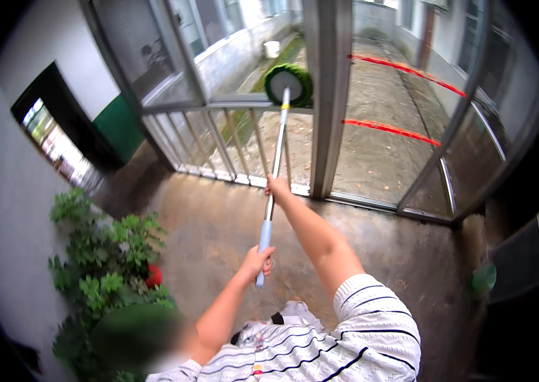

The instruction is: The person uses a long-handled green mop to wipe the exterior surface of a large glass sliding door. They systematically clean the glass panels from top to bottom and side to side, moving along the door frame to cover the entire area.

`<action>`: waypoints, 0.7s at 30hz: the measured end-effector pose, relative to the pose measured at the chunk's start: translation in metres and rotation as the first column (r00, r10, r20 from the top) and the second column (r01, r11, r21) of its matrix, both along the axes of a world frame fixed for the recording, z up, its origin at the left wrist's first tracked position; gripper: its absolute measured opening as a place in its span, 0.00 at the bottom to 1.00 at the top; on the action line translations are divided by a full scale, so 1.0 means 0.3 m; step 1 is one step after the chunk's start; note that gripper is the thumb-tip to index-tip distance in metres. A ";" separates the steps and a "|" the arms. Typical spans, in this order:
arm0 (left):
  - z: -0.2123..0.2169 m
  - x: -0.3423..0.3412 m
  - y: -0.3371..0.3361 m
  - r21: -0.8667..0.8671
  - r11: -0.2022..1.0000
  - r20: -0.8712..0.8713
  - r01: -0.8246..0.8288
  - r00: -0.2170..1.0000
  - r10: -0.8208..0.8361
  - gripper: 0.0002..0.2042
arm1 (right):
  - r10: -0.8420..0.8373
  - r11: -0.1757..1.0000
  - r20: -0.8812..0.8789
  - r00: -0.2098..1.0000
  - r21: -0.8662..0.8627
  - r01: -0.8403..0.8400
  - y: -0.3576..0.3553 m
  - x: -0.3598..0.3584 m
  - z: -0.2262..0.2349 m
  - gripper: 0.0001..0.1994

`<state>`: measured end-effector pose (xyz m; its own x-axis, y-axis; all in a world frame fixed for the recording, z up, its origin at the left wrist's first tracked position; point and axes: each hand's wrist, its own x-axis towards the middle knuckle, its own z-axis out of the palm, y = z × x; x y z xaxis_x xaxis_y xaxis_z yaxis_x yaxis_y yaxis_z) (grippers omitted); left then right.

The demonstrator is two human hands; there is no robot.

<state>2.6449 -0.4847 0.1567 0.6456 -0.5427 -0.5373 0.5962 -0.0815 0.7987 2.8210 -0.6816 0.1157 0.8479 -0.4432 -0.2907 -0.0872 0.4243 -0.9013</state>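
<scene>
A long-handled mop (pixel 279 140) with a round, fringed green head (pixel 311 84) is raised away from me. Its head is at the window frame, over the horizontal rail; I cannot tell whether it touches the glass. My left hand (pixel 257 262) is closed around the pale blue grip near the handle's lower end. Farther up, my right hand (pixel 276 186) is wrapped around the silver pole, its arm stretched forward. The pole slants up and slightly right, with a yellow band below the head.
Metal-framed windows (pixel 332 95) with a barred lower part (pixel 234 143) stand ahead. Two red strips (pixel 397 132) cross the opening at the right, with a yard beyond. Leafy plants (pixel 94 254) and a red object (pixel 154 275) are at the left, near a dark doorway (pixel 53 114). A green container (pixel 484 278) stands right.
</scene>
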 end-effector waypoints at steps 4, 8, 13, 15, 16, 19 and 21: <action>-0.025 -0.030 0.067 0.024 0.999 0.118 0.036 0.992 -0.038 0.10 | -0.001 0.994 0.047 0.999 0.105 -0.004 0.060 -0.056 0.029 0.09; -0.106 -0.107 0.160 0.039 0.999 0.248 0.019 0.968 -0.028 0.10 | 0.023 0.995 0.112 0.993 0.098 -0.034 0.153 -0.202 0.103 0.11; -0.298 -0.177 0.375 0.131 0.990 0.451 0.056 0.886 -0.109 0.10 | 0.077 0.988 0.149 0.986 0.119 -0.095 0.352 -0.410 0.147 0.15; -0.356 -0.183 0.463 0.220 0.973 0.509 0.070 0.843 -0.175 0.10 | 0.058 0.991 0.222 0.973 0.106 -0.083 0.432 -0.489 0.133 0.16; -0.438 -0.171 0.521 0.262 0.964 0.602 0.050 0.772 -0.204 0.10 | 0.056 0.993 0.208 0.976 0.092 -0.077 0.476 -0.525 0.139 0.18; -0.593 -0.121 0.573 0.317 0.948 0.790 0.025 0.546 -0.278 0.10 | -0.028 0.997 0.201 0.979 0.069 0.015 0.551 -0.641 0.128 0.21; -0.533 -0.163 0.587 0.304 0.952 0.841 0.046 0.456 -0.291 0.11 | -0.098 0.994 0.210 0.973 0.073 0.084 0.579 -0.737 0.167 0.20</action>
